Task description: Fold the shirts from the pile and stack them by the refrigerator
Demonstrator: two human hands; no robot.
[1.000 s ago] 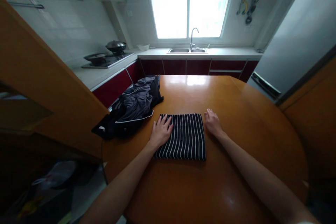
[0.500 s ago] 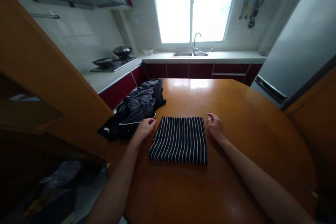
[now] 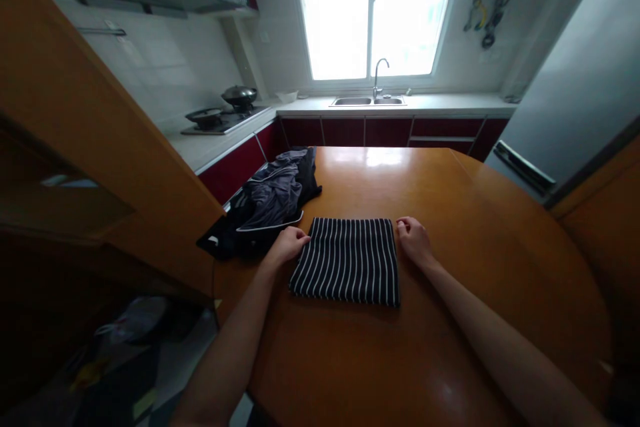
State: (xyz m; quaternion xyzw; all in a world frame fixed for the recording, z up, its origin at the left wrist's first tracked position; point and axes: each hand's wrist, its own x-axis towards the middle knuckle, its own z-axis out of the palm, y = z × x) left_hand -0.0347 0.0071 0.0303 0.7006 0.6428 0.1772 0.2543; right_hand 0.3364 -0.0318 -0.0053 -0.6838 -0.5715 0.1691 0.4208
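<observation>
A folded black cloth with white stripes (image 3: pixel 347 263) lies flat on the wooden table (image 3: pixel 350 360) in front of me. At its left edge, my left hand (image 3: pixel 287 245) has thumb and fingers pinched together on the fabric's side. Just beyond the right edge rests my right hand (image 3: pixel 414 240), its fingers curled in and nothing visible in them. A narrow strip of table shows between that hand and the cloth. Behind my left hand is a rumpled heap of dark grey and black clothes (image 3: pixel 275 197) with white piping.
A wooden panel (image 3: pixel 115 127) rises close to the table's left side. Beyond the table are a counter with a sink (image 3: pixel 353 101), a stove with a lidded wok (image 3: pixel 240 96), and a window. A fridge (image 3: pixel 565 93) stands at the right. A plastic bag (image 3: pixel 137 320) lies low at the left.
My left hand has moved right to the cloth's left edge, where the uneven layer now looks straighter. The right hand stays by the right edge. The whole view has shifted slightly.
</observation>
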